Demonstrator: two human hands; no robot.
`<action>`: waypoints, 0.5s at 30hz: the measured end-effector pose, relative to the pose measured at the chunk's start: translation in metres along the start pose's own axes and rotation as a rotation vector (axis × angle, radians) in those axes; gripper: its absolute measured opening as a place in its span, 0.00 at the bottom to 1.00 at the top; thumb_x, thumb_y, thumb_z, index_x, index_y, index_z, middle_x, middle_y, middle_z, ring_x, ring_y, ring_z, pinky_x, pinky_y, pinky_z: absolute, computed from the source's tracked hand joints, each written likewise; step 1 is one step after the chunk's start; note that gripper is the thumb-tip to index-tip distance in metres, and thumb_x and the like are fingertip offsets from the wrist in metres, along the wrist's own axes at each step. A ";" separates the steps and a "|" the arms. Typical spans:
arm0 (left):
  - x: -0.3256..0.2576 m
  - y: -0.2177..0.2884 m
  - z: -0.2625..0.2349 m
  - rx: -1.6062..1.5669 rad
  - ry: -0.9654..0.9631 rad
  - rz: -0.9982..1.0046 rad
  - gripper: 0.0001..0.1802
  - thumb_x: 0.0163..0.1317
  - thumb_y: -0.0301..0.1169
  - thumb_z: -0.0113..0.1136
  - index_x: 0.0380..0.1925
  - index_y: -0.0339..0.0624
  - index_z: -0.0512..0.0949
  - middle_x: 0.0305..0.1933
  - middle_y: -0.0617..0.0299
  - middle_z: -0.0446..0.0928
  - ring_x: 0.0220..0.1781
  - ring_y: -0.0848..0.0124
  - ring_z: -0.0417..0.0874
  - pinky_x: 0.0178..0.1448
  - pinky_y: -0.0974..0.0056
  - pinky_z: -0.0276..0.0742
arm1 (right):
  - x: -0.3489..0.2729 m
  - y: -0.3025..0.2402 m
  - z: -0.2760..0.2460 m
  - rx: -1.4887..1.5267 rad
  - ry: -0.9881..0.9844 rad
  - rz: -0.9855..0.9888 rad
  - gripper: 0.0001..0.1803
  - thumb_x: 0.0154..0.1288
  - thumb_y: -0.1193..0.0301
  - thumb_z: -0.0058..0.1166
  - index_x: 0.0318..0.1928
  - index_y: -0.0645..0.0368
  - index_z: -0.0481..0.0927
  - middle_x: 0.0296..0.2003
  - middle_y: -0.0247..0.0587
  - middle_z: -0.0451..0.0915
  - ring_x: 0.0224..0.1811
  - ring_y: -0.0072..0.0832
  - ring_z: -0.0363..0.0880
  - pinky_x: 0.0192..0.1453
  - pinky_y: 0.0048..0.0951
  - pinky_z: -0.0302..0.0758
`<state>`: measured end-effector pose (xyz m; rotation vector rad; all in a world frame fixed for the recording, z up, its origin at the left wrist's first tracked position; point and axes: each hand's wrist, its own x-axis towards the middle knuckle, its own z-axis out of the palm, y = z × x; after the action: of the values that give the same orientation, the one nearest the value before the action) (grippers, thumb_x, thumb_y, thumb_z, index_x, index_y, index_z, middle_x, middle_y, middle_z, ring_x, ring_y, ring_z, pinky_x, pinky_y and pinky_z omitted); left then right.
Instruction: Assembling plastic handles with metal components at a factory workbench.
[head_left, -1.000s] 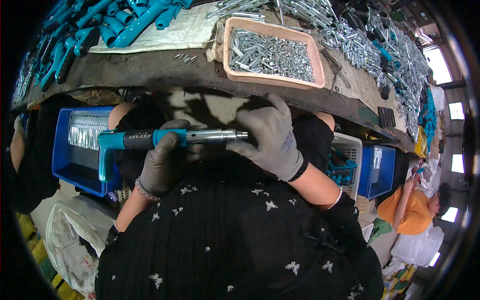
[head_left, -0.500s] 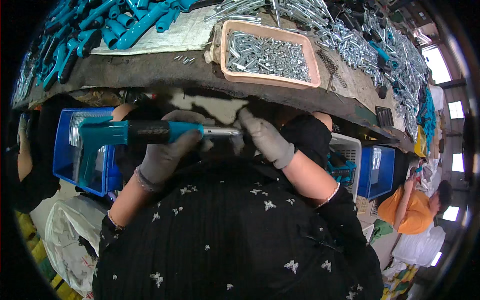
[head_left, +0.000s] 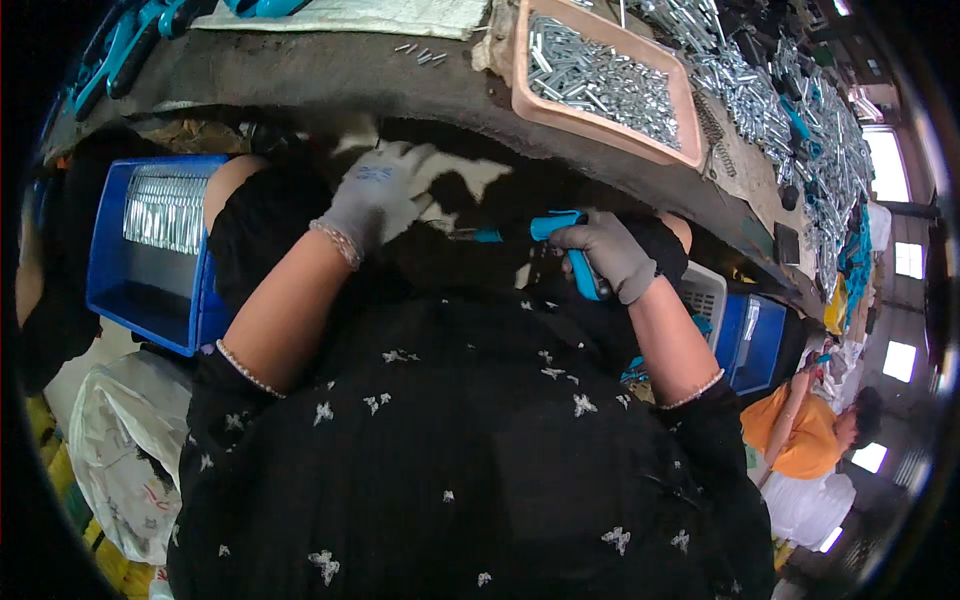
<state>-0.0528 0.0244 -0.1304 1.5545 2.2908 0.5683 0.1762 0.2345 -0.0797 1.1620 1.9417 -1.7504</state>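
My R hand, ctr-right: fingers curled rnd teal pistol-grip tool | L hand, upper ctr-left: loosely spread, nothing seen held | best: firm grip, tool lvl

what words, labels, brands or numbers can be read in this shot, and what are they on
Blue print on the back of the gloved left hand: small and blurred, so I can't quote it reliably.
Red marks on the white plastic bag at the left: too small to make out.
Teal tool in the right hand: no readable lettering shows.
Nothing else shows clearly readable text.
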 end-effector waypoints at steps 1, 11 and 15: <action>-0.002 -0.005 -0.003 -0.012 -0.071 -0.139 0.33 0.62 0.42 0.64 0.65 0.43 0.69 0.63 0.44 0.74 0.65 0.47 0.75 0.69 0.52 0.70 | 0.008 0.005 0.000 -0.007 -0.006 0.008 0.13 0.61 0.72 0.62 0.43 0.68 0.80 0.28 0.42 0.80 0.22 0.27 0.80 0.28 0.28 0.78; -0.012 -0.019 -0.011 -0.171 -0.098 -0.252 0.31 0.62 0.45 0.62 0.61 0.38 0.73 0.58 0.37 0.75 0.60 0.42 0.78 0.65 0.51 0.73 | 0.062 0.021 0.023 -0.115 0.017 0.045 0.12 0.59 0.68 0.62 0.37 0.66 0.83 0.21 0.39 0.79 0.19 0.25 0.78 0.24 0.27 0.75; -0.005 -0.023 -0.006 -0.203 -0.087 -0.217 0.30 0.61 0.43 0.62 0.61 0.41 0.74 0.58 0.38 0.76 0.59 0.43 0.78 0.64 0.50 0.74 | 0.073 -0.004 0.030 -0.193 -0.113 0.117 0.18 0.57 0.66 0.64 0.43 0.67 0.82 0.29 0.45 0.82 0.30 0.30 0.83 0.37 0.31 0.80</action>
<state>-0.0728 0.0107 -0.1361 1.1954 2.2214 0.6387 0.1175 0.2345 -0.1329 1.0630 1.8873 -1.4993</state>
